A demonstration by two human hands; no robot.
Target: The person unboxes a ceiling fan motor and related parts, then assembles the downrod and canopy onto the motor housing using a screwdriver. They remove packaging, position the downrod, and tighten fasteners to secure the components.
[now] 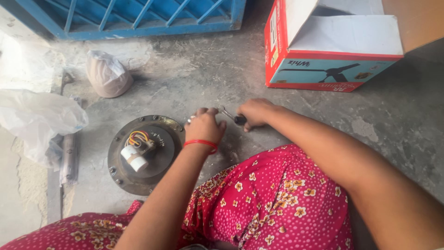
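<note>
Gripping a small spanner [226,112] in clenched right hand [255,112] beside the motor housing [143,153] on the floor, left hand [204,126] curled at its rim, best steadying it firmly.
</note>
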